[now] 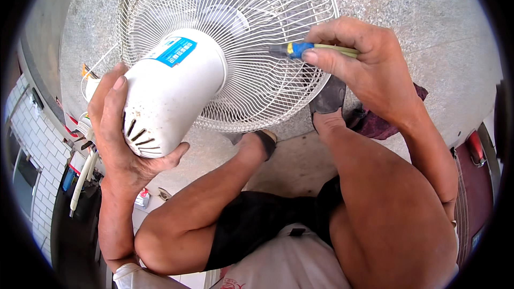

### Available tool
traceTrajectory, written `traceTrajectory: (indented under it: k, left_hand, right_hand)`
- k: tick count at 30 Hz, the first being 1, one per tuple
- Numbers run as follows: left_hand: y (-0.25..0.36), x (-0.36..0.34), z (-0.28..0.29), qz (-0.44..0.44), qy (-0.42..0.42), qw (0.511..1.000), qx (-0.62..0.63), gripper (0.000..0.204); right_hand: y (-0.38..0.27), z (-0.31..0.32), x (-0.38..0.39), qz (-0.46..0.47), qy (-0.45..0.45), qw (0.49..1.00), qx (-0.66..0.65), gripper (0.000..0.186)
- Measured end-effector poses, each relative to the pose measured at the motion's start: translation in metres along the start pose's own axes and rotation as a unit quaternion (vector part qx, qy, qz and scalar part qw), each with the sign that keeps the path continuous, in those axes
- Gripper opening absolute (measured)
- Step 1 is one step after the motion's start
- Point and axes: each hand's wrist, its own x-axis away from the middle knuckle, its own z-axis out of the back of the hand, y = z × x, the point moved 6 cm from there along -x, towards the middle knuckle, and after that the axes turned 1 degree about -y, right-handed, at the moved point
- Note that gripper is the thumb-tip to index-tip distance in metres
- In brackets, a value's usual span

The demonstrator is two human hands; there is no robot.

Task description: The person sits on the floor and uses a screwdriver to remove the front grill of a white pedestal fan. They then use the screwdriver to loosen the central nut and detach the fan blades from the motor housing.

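My left hand (115, 131) grips the white motor housing (171, 88) of an electric fan, fingers wrapped around its vented rear end. The housing carries a blue label and joins a white wire grille (257, 0) that faces away from me. My right hand (364, 61) holds a screwdriver (305, 49) with a blue and pale yellow handle. Its dark shaft points left and reaches the grille beside the housing. Where the tip ends is hidden among the wires.
I sit low with bare knees (375, 198) raised over a speckled grey concrete floor (428, 16). Dark sandals (327, 96) are on my feet. A dark red cloth (383, 123) lies by my right foot. Loose wires and a white pipe (80, 176) sit at the left by a tiled wall.
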Motion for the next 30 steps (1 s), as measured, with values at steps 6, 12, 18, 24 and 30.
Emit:
traceTrajectory:
  k: [6, 12, 18, 24, 30]
  left_hand:
    - [-0.003, 0.0, 0.002, -0.006, -0.014, 1.0, -0.02, 0.116]
    - [-0.002, 0.0, 0.002, 0.0, -0.015, 1.0, -0.024, 0.115]
    - [-0.001, -0.002, 0.002, -0.004, -0.019, 0.999, -0.029, 0.114]
    - [0.002, -0.002, 0.001, -0.011, -0.009, 1.0, -0.026, 0.114]
    - [0.004, -0.005, -0.001, -0.017, 0.0, 1.0, -0.018, 0.11]
  right_hand:
    - [0.005, -0.003, -0.003, -0.034, 0.016, 0.999, 0.012, 0.022]
    - [0.014, -0.013, 0.001, -0.089, -0.01, 0.995, -0.051, 0.026]
    - [0.02, -0.023, 0.003, -0.115, -0.02, 0.991, -0.065, 0.028]
    - [0.012, -0.03, 0.005, -0.018, -0.045, 0.998, 0.039, 0.028]
    - [-0.001, -0.033, -0.003, 0.026, -0.051, 0.994, 0.09, 0.025]
